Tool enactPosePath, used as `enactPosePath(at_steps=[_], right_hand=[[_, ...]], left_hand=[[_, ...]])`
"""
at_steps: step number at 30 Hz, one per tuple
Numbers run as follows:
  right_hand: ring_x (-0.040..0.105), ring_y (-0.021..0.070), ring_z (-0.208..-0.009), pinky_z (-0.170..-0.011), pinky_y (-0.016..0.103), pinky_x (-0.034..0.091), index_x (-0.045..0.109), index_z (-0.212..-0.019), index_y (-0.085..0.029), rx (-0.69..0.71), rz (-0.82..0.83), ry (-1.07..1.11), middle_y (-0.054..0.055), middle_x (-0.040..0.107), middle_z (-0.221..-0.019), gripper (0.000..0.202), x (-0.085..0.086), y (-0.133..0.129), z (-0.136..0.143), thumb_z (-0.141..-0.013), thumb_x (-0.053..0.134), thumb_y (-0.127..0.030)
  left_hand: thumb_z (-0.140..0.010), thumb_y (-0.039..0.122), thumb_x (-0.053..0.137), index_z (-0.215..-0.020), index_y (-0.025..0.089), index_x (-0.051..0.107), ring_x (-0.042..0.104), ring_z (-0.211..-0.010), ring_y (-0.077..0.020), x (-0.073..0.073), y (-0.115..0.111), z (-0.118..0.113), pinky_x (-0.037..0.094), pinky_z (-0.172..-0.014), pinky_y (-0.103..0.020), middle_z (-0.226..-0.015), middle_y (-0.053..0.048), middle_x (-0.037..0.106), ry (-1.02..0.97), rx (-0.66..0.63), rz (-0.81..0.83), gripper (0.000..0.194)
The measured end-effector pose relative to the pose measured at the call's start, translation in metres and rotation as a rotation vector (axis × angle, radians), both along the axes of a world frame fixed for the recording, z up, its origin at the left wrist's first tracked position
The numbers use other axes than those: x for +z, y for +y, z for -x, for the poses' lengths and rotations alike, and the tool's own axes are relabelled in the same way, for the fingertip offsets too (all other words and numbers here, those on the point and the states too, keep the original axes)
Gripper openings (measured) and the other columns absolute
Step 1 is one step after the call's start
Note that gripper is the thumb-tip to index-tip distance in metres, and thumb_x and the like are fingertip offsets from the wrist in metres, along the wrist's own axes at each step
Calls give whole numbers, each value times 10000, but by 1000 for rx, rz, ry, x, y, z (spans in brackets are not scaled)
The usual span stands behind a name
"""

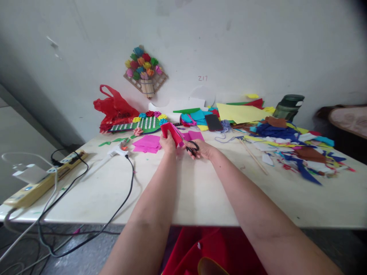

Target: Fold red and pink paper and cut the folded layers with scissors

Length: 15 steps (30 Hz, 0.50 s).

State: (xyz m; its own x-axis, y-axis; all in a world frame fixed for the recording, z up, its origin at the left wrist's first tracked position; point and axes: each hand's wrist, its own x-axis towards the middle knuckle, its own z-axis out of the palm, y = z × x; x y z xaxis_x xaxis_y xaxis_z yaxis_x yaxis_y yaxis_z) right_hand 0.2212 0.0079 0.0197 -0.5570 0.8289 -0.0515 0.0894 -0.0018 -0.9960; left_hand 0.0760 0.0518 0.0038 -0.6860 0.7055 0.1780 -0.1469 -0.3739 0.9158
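In my left hand (168, 143) I hold a folded red sheet (166, 130), paper or felt, upright above the table. My right hand (203, 149) grips a pair of scissors (192, 148) by its black handles. Its blades point up and left along the red sheet's right side; whether they are cutting into it I cannot tell. Pink sheets (147, 143) lie on the table just left of my left hand, and more pink sheets (195, 135) lie behind the scissors.
A white glue gun (118, 149) trails a black cord on the left, near a yellow power strip (46, 181). Behind stand a red plastic bag (116, 105) and a flower-trimmed green craft (147, 124). A phone (213, 123), a wooden stick (254, 156), coloured scraps (308, 154) and a dark bottle (289, 107) are rightward.
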Motion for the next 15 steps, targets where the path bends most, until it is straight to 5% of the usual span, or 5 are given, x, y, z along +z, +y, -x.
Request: enactPosePath(at_steps=[15], right_hand=[[509,73,-335,-229,138,240,566,-794,-122,-47,-7,6,-13,570,-485,425,0,-1,4,-747,622,-540]], left_hand=[[-776,315,526,-829,122,608,523,-581,-119,-6,7,1,426,-579,-239,-651,-13,568,68,24,10,217]])
